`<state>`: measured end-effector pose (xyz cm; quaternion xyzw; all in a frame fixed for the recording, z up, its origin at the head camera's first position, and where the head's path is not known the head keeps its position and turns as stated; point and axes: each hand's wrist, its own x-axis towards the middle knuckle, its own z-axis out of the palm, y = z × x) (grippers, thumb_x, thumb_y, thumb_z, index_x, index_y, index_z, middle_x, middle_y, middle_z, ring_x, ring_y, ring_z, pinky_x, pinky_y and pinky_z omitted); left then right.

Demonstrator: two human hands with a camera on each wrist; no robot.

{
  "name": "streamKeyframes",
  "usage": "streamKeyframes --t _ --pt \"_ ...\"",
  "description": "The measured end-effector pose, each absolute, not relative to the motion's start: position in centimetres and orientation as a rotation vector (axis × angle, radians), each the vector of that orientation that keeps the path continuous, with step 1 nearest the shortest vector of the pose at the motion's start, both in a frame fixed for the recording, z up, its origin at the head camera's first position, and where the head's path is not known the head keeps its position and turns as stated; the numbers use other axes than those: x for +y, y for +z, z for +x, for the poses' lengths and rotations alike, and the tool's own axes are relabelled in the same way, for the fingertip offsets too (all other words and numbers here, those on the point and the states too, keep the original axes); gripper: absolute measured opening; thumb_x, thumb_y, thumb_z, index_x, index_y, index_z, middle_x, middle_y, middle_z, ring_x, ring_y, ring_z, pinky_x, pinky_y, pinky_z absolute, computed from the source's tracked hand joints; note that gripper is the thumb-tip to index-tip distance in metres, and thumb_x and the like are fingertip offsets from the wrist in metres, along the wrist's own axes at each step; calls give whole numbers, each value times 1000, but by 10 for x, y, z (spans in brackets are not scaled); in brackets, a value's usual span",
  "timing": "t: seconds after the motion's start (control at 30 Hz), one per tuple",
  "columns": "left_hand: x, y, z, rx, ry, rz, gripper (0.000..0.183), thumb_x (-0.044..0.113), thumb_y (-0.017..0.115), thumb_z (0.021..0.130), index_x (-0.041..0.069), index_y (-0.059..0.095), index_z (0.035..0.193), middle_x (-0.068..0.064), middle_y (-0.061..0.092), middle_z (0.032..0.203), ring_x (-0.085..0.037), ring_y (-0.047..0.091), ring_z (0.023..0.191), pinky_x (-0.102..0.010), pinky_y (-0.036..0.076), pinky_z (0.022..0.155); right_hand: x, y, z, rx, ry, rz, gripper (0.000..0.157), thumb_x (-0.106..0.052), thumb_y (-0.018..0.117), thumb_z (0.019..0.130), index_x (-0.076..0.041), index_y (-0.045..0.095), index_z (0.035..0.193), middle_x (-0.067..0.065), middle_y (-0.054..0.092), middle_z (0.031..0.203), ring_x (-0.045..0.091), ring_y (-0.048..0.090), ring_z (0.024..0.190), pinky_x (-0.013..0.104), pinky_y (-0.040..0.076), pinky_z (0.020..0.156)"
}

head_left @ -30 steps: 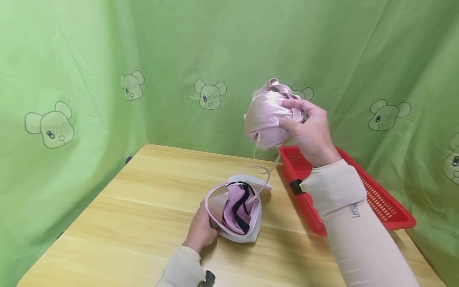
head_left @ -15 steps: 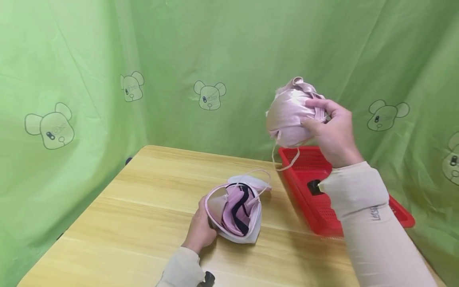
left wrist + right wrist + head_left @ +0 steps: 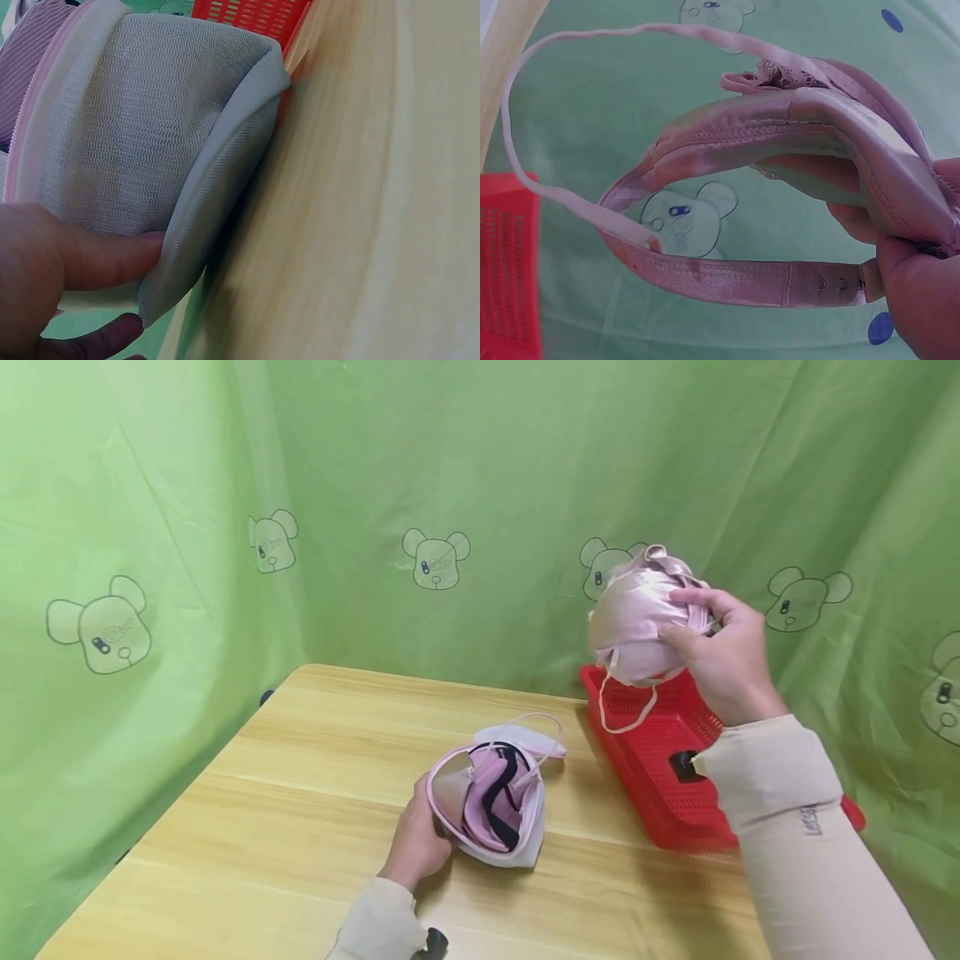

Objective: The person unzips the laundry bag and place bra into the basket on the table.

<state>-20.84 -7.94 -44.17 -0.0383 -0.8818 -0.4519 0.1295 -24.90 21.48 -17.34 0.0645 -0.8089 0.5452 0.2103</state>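
A: Rt hand (image 3: 723, 656), status?

B: Upper rt of head view. Thumb and fingers partly closed, pinching the pink bra (image 3: 637, 631) near one edge. Bra is aloft, appearing above the far end of the red basket (image 3: 637, 777).

A: Lt hand (image 3: 416, 839)?

B: Lower ctr. Curled round the side of the mesh bag (image 3: 150, 112), thumb on the mesh. Bag mouth faces up, pink and black garments (image 3: 491, 806) inside.

A: Risks?

B: Two, in my judgement. (1) The hanging strap (image 3: 619, 225) could snag on the basket rim if the bra comes lower; cause: a loose loop below the grip. (2) Bra could slip; cause: smooth satin, pinched at one side only (hook end dangles too, per rt wrist view).

A: Diff. vs. 1 s ago?

B: Rt hand and bra sit further rt, now over the basket instead of left of it. Lt hand and bag: approx. unchanged. Curtain (image 3: 360, 460) print left of the bra is now mostly uncovered.
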Motion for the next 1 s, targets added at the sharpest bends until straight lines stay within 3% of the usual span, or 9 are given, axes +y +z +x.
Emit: streamKeyframes --t 0.5,0.8,1.0 --pt "-80 -444 -208 -2576 -1278 -132 101 -3 79 52 9 27 138 -19 49 124 -35 46 114 -46 34 98 248 -201 -253 -2321 1450 29 43 -18 64 85 -13 50 126 15 34 134 10 53 91 17 49 72" --pt "-79 -444 -208 -2586 -1293 -136 100 0 80 54 9 27 138 -18 48 127 -35 44 116 -46 32 100 268 -218 -256 -2369 1374 -40 44 -20 64 85 -13 49 127 2 44 113 8 55 81 20 51 68" --pt "-80 -443 -208 -2596 -1297 -133 98 0 79 56 9 26 139 -17 46 129 -35 44 117 -47 32 99 280 -228 -256 -2409 1341 -98 45 -22 64 85 -14 49 126 2 43 112 6 55 78 20 51 66"
